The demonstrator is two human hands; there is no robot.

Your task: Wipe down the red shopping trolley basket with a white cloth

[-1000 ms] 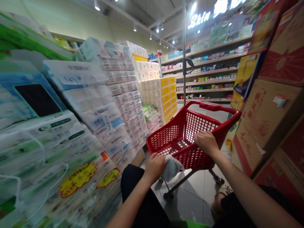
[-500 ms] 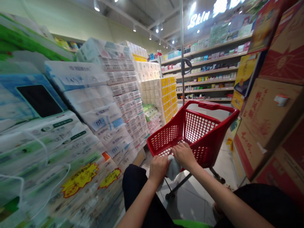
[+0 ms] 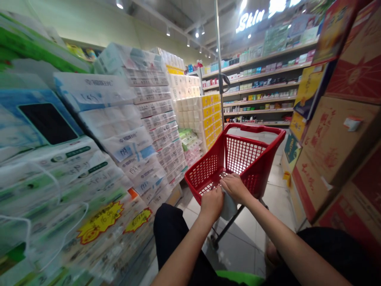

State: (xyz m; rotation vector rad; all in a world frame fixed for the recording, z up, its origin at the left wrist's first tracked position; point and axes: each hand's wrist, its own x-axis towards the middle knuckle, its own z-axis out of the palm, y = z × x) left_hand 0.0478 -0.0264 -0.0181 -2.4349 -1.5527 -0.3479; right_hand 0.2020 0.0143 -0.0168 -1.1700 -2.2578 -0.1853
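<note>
A red plastic shopping cart (image 3: 253,174) with a perforated basket stands in front of my knees. Its handle is at the far side. At the cart's near rim, a pale grey-green cloth (image 3: 229,207) hangs down between my two hands. My left hand (image 3: 212,203) is closed at the rim, on the cloth's left edge. Just beside it, my right hand (image 3: 236,188) has its fingers bent over the rim and the cloth. The fingertips of both hands are partly hidden. A metal pole (image 3: 219,59) with a dark clip rises behind the cart's left side.
Stacked tissue packs (image 3: 119,119) fill the left, with a dark-screened device (image 3: 49,123) and white cables on them. Cardboard cartons (image 3: 336,135) are piled at the right. Shelves of small goods (image 3: 258,91) line the back. Something green (image 3: 238,278) shows beneath me.
The cart's far end and the pole have swung left. Both my hands have shifted a little right along the near rim, with the cloth between them.
</note>
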